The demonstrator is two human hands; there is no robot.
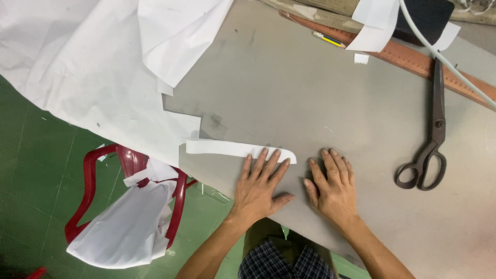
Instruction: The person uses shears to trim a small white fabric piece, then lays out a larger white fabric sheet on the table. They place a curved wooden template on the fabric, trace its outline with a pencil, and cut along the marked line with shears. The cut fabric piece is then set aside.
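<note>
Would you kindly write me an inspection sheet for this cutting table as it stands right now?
Surface: grey table, a few dark smudges.
Job's things: narrow white fabric strip lying flat near the table's edge; large white cloth draped over the far left corner.
Clutter: black scissors, closed; yellow pencil; long wooden ruler; dark fabric piece; small white scrap.
Hands: left hand flat, fingertips on the strip's end; right hand flat on bare table beside it.
Cables: one white cord crossing the ruler.
Surroundings: green floor; red plastic chair holding white cloth.
</note>
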